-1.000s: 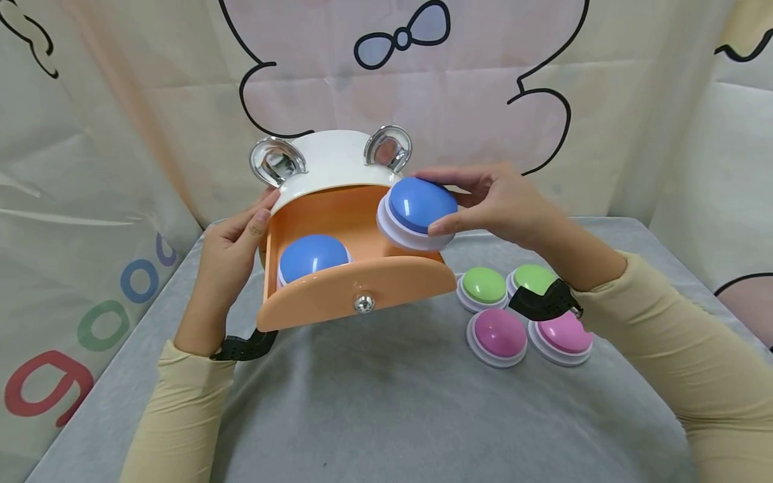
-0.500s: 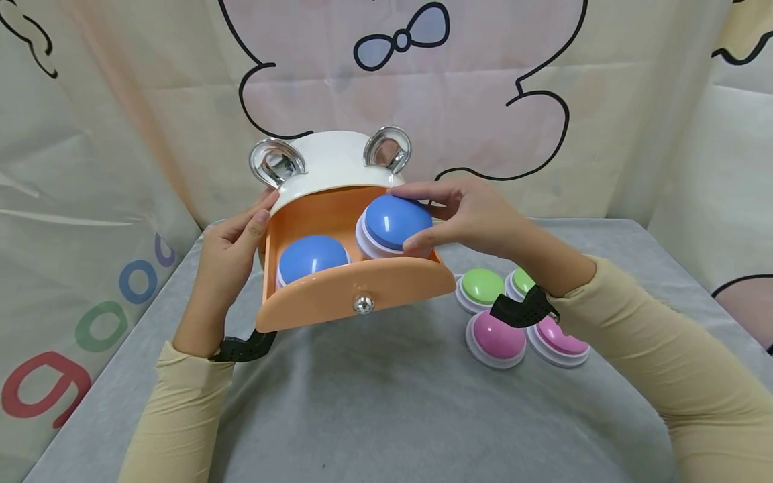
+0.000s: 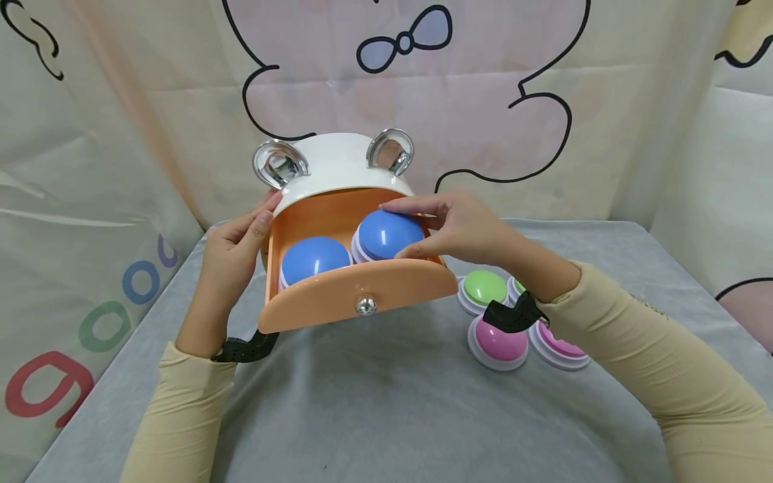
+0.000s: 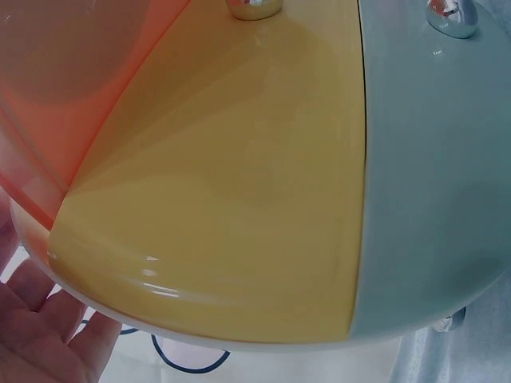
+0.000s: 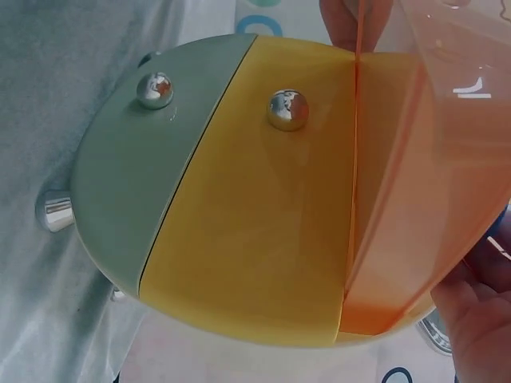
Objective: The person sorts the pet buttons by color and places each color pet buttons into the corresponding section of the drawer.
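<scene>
A rounded white case [image 3: 341, 159] with silver ring ears stands on the table, its top orange drawer [image 3: 356, 292] pulled out. Below, the wrist views show a yellow drawer [image 4: 231, 183] and a green drawer [image 5: 152, 175], both pushed in. My left hand [image 3: 229, 258] holds the case's upper left side, thumb near the drawer's edge. Inside the drawer, a blue domed button [image 3: 315, 258] with a white base sits on the left. My right hand [image 3: 461, 228] grips a second blue domed button [image 3: 391, 235] in the drawer's right half; its lower part is hidden by the drawer front.
Two green domed buttons [image 3: 485, 288] and two pink ones [image 3: 501, 342] lie right of the case, partly under my right wrist strap [image 3: 513, 314]. Grey cloth [image 3: 386, 402] covers the table. Printed fabric walls [image 3: 483, 74] stand behind and at both sides.
My right hand has moved left and down, lowering the second blue button from above the drawer's right edge into it, beside the first. The left hand keeps its hold on the case.
</scene>
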A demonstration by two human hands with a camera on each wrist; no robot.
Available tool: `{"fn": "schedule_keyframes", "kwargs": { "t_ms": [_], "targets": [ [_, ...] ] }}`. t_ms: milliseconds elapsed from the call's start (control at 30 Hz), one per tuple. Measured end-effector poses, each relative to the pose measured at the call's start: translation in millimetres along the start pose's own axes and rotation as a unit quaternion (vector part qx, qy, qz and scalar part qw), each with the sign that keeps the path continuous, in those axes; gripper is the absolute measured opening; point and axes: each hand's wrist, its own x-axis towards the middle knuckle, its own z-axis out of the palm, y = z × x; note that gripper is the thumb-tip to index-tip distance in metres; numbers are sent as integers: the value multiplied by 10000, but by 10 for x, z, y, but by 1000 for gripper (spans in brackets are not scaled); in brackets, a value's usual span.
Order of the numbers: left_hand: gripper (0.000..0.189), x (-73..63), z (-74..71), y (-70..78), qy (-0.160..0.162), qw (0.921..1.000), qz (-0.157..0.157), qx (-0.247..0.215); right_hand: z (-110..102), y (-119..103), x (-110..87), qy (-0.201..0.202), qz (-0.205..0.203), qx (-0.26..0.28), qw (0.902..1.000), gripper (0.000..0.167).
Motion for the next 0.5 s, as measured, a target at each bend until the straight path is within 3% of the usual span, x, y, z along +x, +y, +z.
{"fn": "schedule_keyframes", "kwargs": {
  "t_ms": [500],
  "targets": [
    [36,-1,4,8,57,9998,145,-123,-40,-28,6,-178,71,-459,9988,57]
  ]
}}
